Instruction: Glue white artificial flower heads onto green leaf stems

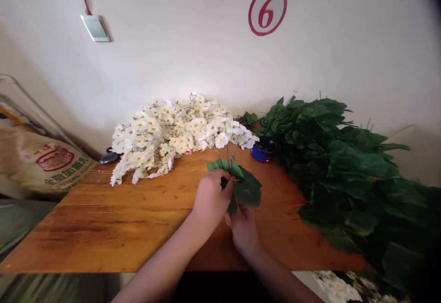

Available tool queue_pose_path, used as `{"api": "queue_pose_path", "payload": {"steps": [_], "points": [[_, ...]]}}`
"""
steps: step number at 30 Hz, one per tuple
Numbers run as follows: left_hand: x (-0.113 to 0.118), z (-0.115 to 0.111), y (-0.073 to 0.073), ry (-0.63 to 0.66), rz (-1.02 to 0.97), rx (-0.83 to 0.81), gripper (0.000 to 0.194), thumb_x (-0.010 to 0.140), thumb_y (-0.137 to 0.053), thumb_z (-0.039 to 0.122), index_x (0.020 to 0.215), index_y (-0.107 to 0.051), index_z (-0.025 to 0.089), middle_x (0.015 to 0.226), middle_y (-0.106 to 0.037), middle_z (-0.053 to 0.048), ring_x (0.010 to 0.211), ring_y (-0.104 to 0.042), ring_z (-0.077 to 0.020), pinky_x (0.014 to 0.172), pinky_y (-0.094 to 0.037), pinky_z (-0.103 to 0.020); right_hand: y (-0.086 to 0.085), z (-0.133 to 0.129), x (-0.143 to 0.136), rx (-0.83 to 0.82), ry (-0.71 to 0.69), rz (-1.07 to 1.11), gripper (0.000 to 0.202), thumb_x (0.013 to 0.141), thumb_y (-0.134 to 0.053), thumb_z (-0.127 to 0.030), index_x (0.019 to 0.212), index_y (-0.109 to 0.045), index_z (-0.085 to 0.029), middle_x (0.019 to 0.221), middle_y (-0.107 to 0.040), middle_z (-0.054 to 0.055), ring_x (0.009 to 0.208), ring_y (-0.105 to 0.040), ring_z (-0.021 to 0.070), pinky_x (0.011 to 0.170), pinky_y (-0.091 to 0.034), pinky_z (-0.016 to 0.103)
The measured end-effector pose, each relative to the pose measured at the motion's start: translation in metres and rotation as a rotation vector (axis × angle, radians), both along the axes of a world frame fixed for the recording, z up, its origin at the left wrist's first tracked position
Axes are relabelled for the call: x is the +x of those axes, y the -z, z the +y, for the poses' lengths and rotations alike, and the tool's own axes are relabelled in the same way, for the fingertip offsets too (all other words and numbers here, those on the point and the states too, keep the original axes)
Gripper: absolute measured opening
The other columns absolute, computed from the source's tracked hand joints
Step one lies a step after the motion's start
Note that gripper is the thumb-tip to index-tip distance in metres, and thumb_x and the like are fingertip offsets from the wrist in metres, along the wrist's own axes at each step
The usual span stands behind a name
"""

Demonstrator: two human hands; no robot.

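Observation:
My left hand and my right hand meet over the wooden table, both closed around one artificial flower sprig. The sprig has white blossoms on thin stems and a collar of green leaves just above my fingers. My left hand grips the stem from the left, at the leaves. Below it my right hand holds the lower stem, which is hidden by the fingers. A heap of white artificial flowers lies on the table behind the hands.
A large pile of green artificial leaves covers the table's right side. A small blue container sits between the piles. A printed sack lies off the table's left edge. The wall behind carries a red number 6.

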State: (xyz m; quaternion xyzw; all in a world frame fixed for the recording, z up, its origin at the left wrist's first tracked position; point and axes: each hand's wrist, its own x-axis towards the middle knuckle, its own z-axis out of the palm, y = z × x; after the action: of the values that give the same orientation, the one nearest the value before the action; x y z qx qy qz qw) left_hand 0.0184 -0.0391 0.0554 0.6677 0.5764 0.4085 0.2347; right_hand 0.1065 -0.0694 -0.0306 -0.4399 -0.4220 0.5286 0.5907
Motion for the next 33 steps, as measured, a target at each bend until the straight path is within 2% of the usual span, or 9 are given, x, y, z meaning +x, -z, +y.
{"api": "queue_pose_path", "payload": {"steps": [5, 11, 16, 19, 22, 26, 28, 31, 33], "points": [[-0.008, 0.006, 0.001, 0.157, -0.069, -0.053, 0.016, 0.090, -0.055, 0.025, 0.077, -0.059, 0.018, 0.078, -0.065, -0.002, 0.071, -0.059, -0.0149, 0.065, -0.042, -0.026, 0.013, 0.003, -0.005, -0.240, -0.032, 0.209, 0.032, 0.076, -0.057, -0.037, 0.055, -0.036, -0.024, 0.038, -0.030, -0.010, 0.036, -0.020, 0.0071, 0.039, -0.014, 0.024], [-0.014, 0.011, 0.006, 0.297, -0.146, -0.084, 0.016, 0.092, -0.051, 0.026, 0.078, -0.055, 0.018, 0.075, -0.060, 0.001, 0.069, -0.055, -0.0127, 0.063, -0.042, -0.024, 0.006, -0.002, -0.004, -0.212, -0.067, 0.175, 0.044, 0.083, -0.054, -0.048, 0.051, -0.034, -0.024, 0.036, -0.032, -0.008, 0.032, -0.022, 0.0059, 0.036, -0.013, 0.023], [-0.013, 0.014, 0.009, 0.275, -0.169, -0.114, 0.018, 0.092, -0.050, 0.028, 0.077, -0.053, 0.019, 0.070, -0.056, 0.003, 0.064, -0.052, -0.0115, 0.060, -0.040, -0.023, -0.005, -0.002, -0.003, -0.256, -0.096, 0.179, 0.051, 0.081, -0.052, -0.065, 0.056, -0.033, -0.026, 0.034, -0.028, -0.010, 0.029, -0.017, 0.0057, 0.034, -0.013, 0.023], [-0.009, 0.013, 0.009, 0.212, -0.062, -0.049, 0.011, 0.085, -0.053, 0.020, 0.075, -0.052, 0.019, 0.068, -0.055, 0.003, 0.063, -0.051, -0.0122, 0.059, -0.038, -0.024, -0.005, -0.002, -0.004, -0.249, -0.087, 0.171, 0.050, 0.080, -0.053, -0.064, 0.056, -0.032, -0.026, 0.033, -0.027, -0.011, 0.029, -0.016, 0.0057, 0.033, -0.012, 0.022], [-0.005, 0.012, 0.006, 0.177, 0.080, 0.012, 0.011, 0.079, -0.056, 0.016, 0.072, -0.049, 0.020, 0.070, -0.054, 0.002, 0.066, -0.052, -0.0138, 0.061, -0.039, -0.026, -0.007, -0.004, -0.002, -0.207, -0.081, 0.081, 0.048, 0.084, -0.051, -0.061, 0.056, -0.036, -0.025, 0.033, -0.031, -0.009, 0.029, -0.019, 0.0064, 0.034, -0.016, 0.022], [-0.005, 0.011, 0.007, 0.273, 0.292, 0.131, 0.014, 0.084, -0.052, 0.014, 0.071, -0.050, 0.019, 0.077, -0.056, -0.002, 0.074, -0.054, -0.0155, 0.067, -0.042, -0.027, -0.012, -0.007, 0.000, -0.066, -0.121, -0.134, 0.047, 0.089, -0.047, -0.055, 0.053, -0.046, -0.024, 0.036, -0.047, -0.003, 0.034, -0.042, 0.0125, 0.041, -0.036, 0.026], [-0.006, 0.011, 0.010, 0.303, 0.407, 0.172, 0.016, 0.088, -0.050, 0.015, 0.072, -0.053, 0.019, 0.081, -0.057, -0.004, 0.079, -0.055, -0.0168, 0.072, -0.044, -0.029, -0.010, -0.006, 0.000, -0.054, -0.115, -0.189, 0.044, 0.089, -0.048, -0.051, 0.055, -0.053, -0.024, 0.040, -0.054, 0.000, 0.040, -0.053, 0.0162, 0.048, -0.045, 0.029], [-0.011, 0.013, 0.012, 0.301, 0.583, 0.200, 0.018, 0.092, -0.049, 0.019, 0.077, -0.060, 0.018, 0.085, -0.061, -0.006, 0.086, -0.056, -0.0209, 0.078, -0.045, -0.034, -0.001, -0.005, -0.001, -0.109, -0.164, -0.271, 0.041, 0.091, -0.046, -0.046, 0.061, -0.060, -0.022, 0.050, -0.064, 0.002, 0.047, -0.060, 0.0176, 0.051, -0.049, 0.029], [-0.017, 0.015, 0.012, 0.278, 0.690, 0.198, 0.017, 0.092, -0.050, 0.020, 0.081, -0.063, 0.018, 0.088, -0.063, -0.008, 0.092, -0.057, -0.0250, 0.080, -0.044, -0.039, 0.004, -0.008, 0.001, -0.077, -0.235, -0.363, 0.042, 0.094, -0.044, -0.040, 0.061, -0.061, -0.021, 0.055, -0.067, 0.003, 0.050, -0.061, 0.0163, 0.050, -0.047, 0.027]]}}
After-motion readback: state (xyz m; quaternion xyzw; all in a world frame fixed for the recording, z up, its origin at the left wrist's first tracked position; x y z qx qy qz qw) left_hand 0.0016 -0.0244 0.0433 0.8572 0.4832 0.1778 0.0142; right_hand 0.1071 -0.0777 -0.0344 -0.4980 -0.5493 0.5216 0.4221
